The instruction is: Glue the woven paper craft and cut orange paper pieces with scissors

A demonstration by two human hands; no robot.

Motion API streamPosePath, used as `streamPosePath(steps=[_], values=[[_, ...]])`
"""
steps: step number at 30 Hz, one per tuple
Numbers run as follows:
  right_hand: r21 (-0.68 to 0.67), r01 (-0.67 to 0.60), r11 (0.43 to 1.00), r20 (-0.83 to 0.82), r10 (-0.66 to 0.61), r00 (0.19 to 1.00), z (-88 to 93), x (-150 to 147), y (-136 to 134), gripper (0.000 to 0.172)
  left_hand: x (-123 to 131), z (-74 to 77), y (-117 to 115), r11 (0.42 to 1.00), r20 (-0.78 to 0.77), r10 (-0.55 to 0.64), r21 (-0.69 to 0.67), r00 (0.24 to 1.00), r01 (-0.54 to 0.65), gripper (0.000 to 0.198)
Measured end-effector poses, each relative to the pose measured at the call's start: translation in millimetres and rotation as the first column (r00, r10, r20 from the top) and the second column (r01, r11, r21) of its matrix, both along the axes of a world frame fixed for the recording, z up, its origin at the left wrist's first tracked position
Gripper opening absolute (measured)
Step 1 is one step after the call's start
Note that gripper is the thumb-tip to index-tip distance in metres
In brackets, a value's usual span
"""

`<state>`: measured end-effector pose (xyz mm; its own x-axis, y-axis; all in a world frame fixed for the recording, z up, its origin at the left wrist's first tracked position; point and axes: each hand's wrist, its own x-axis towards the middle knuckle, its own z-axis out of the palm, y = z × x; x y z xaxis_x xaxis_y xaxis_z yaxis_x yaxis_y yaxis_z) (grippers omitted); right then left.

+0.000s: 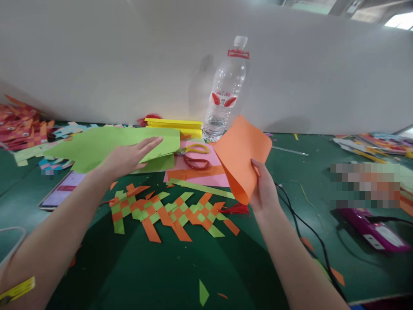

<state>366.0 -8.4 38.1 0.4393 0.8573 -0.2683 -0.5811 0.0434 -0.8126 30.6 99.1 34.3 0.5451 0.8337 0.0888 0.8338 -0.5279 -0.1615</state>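
One orange sheet (pixel 240 157), curled, long axis near upright, pinched at its lower edge by the right hand (pixel 264 189) above the table (pixel 180 267). Left hand (pixel 129 157) lies flat, fingers extended, on one green sheet (pixel 97 146). One bottle (pixel 226 94) stands behind.

The orange sheet (pixel 241 155) is thin, smooth, matt paper, and it bends softly into a curve. The green sheet (pixel 112 146) is the same kind of matt paper. The woven mat (pixel 167 211) is made of flat, dull paper strips in orange and green. The bottle (pixel 226 90) is clear, glossy plastic with ribs. The scissors (pixel 193 150) have shiny plastic handles. The counter (pixel 161 267) has a dark green, smooth cover; whether it is cloth or plastic I cannot tell.
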Motion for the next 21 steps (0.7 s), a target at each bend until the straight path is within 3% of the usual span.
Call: streamPosePath(steps=[5,10,14,18,21], values=[[-0.015,0.013,1.0,-0.049,-0.014,0.999,2.2,-2,0,0.032,10,-1.3,-6,0.969,0.034,0.197,0.147,0.98,-0.2,0.069],[-0.008,0.017,1.0,0.005,-0.017,1.0,-2.6,0,1,0.034,5,-3.3,-7,0.99,-0.095,0.094,0.115,0.991,-0.083,0.087],[0.019,0.004,1.0,0.062,-0.005,0.998,-5.5,2,2,0.037,0,-4.1,-3,0.999,-0.088,0.0,0.035,0.996,0.003,0.065],[-0.022,0.033,0.999,-0.005,-0.033,0.999,-2.0,0,3,0.036,-10,-8.9,4,0.998,-0.043,0.035,-0.043,0.998,-0.037,0.088],[-0.03,0.027,0.999,-0.024,-0.028,0.999,-0.6,0,3,0.035,-25,-12.2,7,0.997,0.043,0.074,-0.023,0.996,-0.073,0.077]])
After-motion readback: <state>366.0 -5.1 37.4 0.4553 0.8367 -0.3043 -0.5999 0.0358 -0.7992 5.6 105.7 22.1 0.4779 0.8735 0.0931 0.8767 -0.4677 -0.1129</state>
